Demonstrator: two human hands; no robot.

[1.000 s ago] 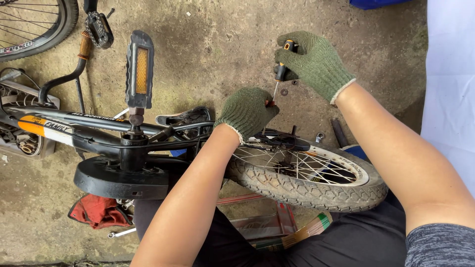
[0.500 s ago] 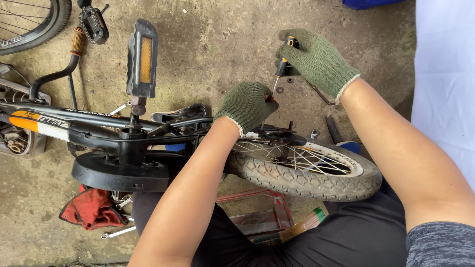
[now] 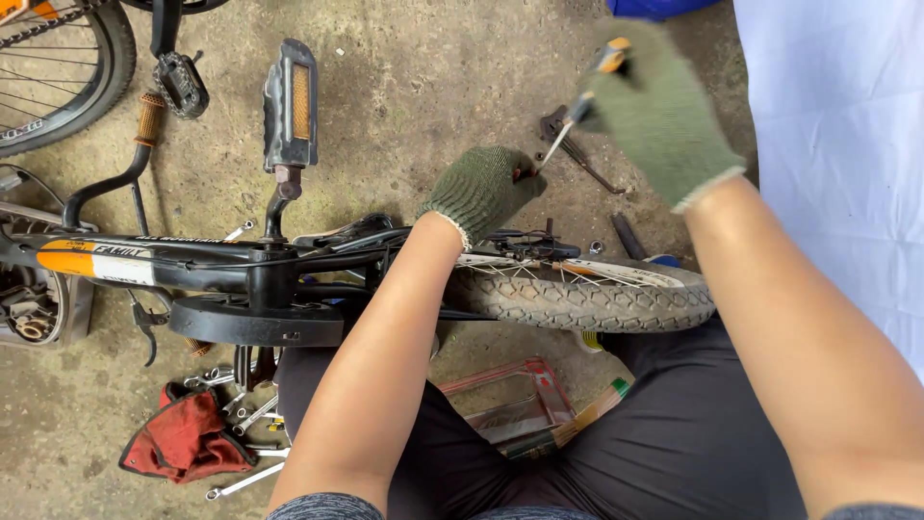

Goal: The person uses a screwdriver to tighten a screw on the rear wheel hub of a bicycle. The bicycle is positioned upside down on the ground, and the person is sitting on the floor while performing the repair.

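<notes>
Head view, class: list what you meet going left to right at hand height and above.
Spoked wheel → brown grip → upright pedal → left hand → screwdriver → right hand → white sheet.

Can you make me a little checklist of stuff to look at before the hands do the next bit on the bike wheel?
1. Right hand grips the screwdriver: ok.
2. Screwdriver tip meets the spot at the left hand: cannot tell, blurred.
3. Left hand rests at the hub of the small wheel: ok.
4. Both hands gloved: ok.
5. Wrenches by the red cloth lie close by: ok.
6. Pedal stands apart from both hands: ok.
</notes>
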